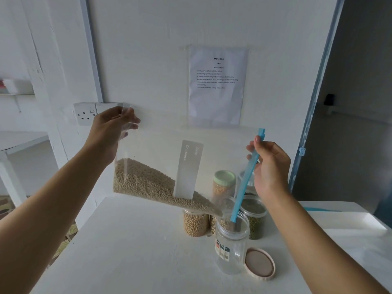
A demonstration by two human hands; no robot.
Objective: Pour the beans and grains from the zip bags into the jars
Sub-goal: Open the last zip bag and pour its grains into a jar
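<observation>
Between thumb and fingers (133,119) of the left hand (106,128), a corner of the clear zip bag (157,145) is pinched and held high. Across at the right hand (271,166), the blue zip strip (247,177) is gripped by curled fingers. Below both grips, pale beans (144,183) are banked toward the bag's low mouth, which is dipped into the open jar (232,247). Just beside that jar a lid (259,263) is laid flat on the white table (137,251); filled jars (195,223) are stood behind.
</observation>
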